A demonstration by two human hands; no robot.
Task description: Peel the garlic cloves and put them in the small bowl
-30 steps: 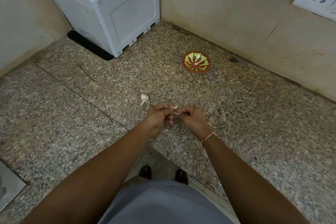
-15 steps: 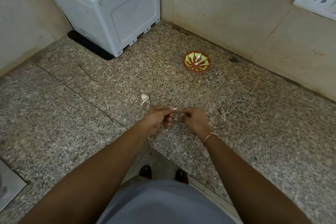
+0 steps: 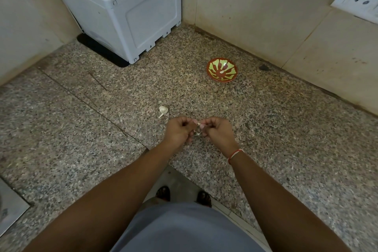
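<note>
1. Left hand [image 3: 178, 131] and right hand [image 3: 217, 132] meet over a granite counter [image 3: 81, 139], curled fingers pinching a garlic clove [image 3: 198, 129] between them.
2. Another clove [image 3: 163, 110] lies beside the left hand; the small bowl [image 3: 222, 72] sits well apart near the wall.

The counter [image 3: 266, 149] is speckled polished stone, grey and brown, faintly glossy, with a thin seam across it. The bowl [image 3: 222, 72] looks like glazed ceramic, shiny inside, and the box [image 3: 126, 12] behind is smooth matt white plastic. The garlic [image 3: 163, 110] wears dry papery skin; wall tiles [image 3: 266, 6] are smooth, dull beige.
</note>
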